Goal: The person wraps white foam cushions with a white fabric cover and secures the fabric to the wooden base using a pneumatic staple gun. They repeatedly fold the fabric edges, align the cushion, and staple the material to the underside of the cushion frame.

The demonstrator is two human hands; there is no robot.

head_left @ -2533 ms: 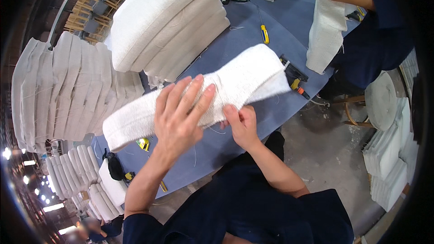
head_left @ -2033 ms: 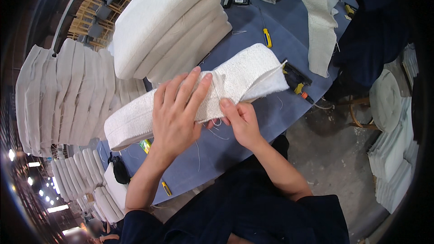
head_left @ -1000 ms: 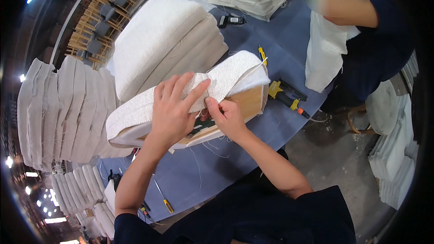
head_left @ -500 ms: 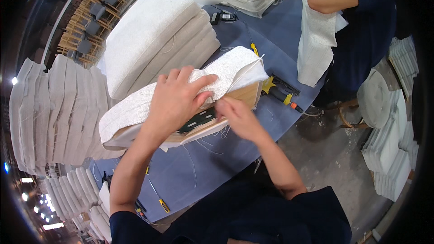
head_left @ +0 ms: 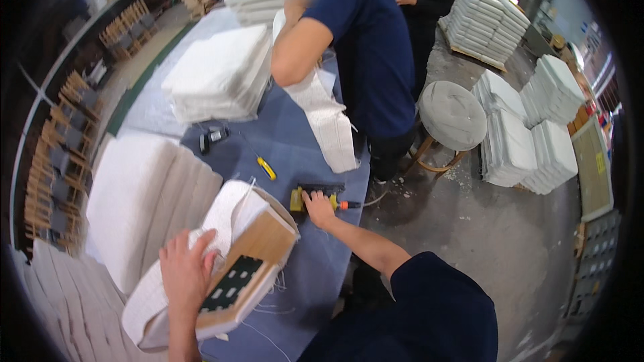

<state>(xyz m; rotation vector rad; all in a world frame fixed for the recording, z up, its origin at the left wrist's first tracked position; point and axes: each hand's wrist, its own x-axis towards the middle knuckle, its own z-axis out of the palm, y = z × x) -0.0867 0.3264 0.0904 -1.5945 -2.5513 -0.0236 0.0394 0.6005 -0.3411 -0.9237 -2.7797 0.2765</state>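
A seat cushion (head_left: 153,295) with a white textured fabric cover and a wooden underside stands tilted on the table. A dark green slotted panel (head_left: 233,283) is set in its wood. My left hand (head_left: 186,269) holds the cover along the cushion's upper side, fingers bent over the fabric. Farther right, my right hand (head_left: 318,208) is closed around a yellow and black staple gun (head_left: 296,199) lying near the table edge. An orange fitting (head_left: 347,205) with an air hose extends from the gun's right end. Parts of the right fingers are hard to see.
Stacked pale cushions (head_left: 144,201) stand beside my left hand, and another stack (head_left: 218,74) is farther back. A yellow-handled screwdriver (head_left: 266,168) lies on the blue-grey table (head_left: 295,131). A co-worker (head_left: 369,47) leans over fabric across the table. A round stool (head_left: 453,115) is at right.
My right hand has left the cushion's fabric edge and reached right onto the staple gun. My left hand stays on the cover. The view has swung up and to the right.
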